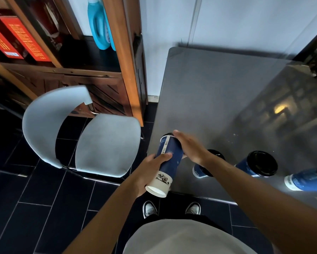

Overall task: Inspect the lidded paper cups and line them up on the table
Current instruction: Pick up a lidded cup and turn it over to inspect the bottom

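While three lidded cups already stand in a row along the near edge of the grey table, a fourth is held tilted in the air over the table's left corner. This held cup points its black lid away from the person and its white base back toward them, probably so the side and seam can be looked over before it goes down. The left hand wraps the lower body, thumb lying across the blue wall. The right hand lies over the upper part near the lid with its fingers fairly straight; I cannot tell whether they curl round the far side.

Behind the right wrist stands the first cup, partly hidden. The second cup sits well to its right, and the third cup is cut off by the frame edge. The free spot left of the first cup looks like the natural place for the held one, which would continue the line.

A pale chair stands just beside the table.
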